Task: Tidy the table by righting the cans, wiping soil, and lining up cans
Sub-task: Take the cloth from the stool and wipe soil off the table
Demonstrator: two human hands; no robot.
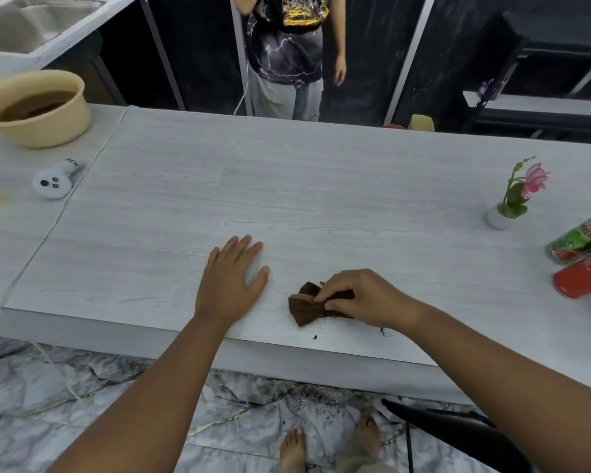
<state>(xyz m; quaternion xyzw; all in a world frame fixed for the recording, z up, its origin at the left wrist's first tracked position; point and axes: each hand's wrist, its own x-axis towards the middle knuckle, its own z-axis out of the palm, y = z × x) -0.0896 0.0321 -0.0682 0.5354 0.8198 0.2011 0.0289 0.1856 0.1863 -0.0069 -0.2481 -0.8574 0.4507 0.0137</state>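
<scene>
Broadly, the pale wood-grain bench (287,186) fills the view. At its right edge a green can (580,235) and a red can (584,279) lie on their sides, touching. The left hand (231,279) rests flat, fingers spread, holding nothing. The right hand (352,293) pinches a brown cloth (304,307) near the front edge. Soil crumbs (382,332) lie beside the cloth.
</scene>
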